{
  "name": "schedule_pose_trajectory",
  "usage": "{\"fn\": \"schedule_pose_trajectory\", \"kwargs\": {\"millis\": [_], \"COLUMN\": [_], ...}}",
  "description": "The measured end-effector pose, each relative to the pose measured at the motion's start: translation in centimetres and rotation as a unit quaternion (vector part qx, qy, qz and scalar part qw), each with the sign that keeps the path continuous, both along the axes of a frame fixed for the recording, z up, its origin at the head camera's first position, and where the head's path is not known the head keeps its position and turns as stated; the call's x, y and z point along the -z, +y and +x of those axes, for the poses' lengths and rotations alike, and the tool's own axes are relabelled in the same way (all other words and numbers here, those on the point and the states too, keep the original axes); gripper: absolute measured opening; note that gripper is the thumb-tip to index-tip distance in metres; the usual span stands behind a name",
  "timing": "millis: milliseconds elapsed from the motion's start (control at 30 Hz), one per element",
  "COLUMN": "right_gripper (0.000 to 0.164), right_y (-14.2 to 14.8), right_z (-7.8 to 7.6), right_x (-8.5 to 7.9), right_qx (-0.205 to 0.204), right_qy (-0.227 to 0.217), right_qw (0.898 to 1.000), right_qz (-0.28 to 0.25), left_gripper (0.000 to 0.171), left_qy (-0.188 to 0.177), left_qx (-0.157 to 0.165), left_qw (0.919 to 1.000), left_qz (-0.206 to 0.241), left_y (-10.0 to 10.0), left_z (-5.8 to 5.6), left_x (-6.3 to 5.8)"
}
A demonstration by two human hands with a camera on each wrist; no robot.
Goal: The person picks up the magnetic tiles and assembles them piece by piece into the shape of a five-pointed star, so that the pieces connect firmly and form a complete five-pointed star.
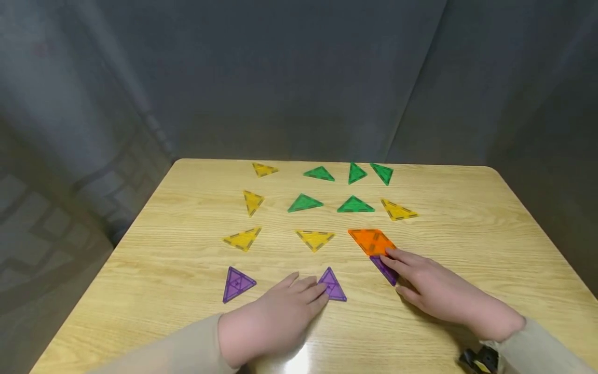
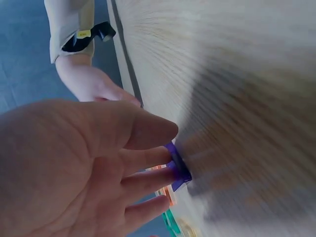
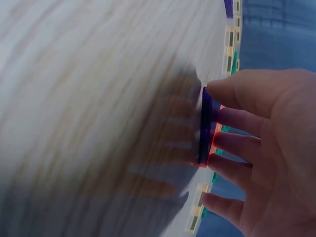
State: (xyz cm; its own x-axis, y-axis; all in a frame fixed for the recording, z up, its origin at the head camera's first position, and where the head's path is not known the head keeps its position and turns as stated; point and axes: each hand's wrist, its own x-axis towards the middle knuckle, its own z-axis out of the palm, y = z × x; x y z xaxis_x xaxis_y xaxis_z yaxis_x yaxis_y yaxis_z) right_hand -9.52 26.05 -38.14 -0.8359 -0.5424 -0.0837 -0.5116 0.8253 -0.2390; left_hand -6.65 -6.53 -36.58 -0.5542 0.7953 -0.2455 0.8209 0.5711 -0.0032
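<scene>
Left hand (image 1: 280, 314), right hand (image 1: 441, 291) outstretched over desk (image 1: 490, 223)

Midway between the side edges, the left hand's straight fingers touch a purple triangle (image 1: 336, 292). Nearer the right edge, the right hand's extended fingers rest on a purple piece (image 1: 385, 272) against an orange tile (image 1: 365, 238). Three green triangles (image 1: 357, 173) lie near the far edge.

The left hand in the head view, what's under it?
Partly under the left hand is a purple triangle, its right side visible. Its covered left part can't be seen, nor the table beneath the palm.

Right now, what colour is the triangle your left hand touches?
Purple triangle, clearest in the head view.
</scene>
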Motion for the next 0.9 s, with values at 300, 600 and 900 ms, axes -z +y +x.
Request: {"fn": "schedule_pose_trajectory", "kwargs": {"millis": [300, 600, 900], "right_gripper": [0.059, 0.058, 0.059], "right_y": [0.6, 1.3, 1.6], "right_z": [0.8, 1.6, 1.9], "right_x": [0.1, 0.4, 0.3], "right_qx": [0.013, -0.010, -0.007], "right_qy": [-0.019, -0.015, -0.027], "right_qw": [1.000, 0.999, 0.999], "right_qz": [-0.006, -0.030, -0.034], "left_gripper": [0.051, 0.049, 0.051], "left_qy": [0.055, 0.057, 0.049], "left_qx": [0.008, -0.014, -0.017], "left_qw": [0.9981, 0.9979, 0.9982], "left_qz": [-0.026, -0.026, -0.031], "left_y": [4.1, 5.7, 6.4], "left_z": [-2.6, -3.4, -3.5], "left_x": [0.1, 0.1, 0.2]}}
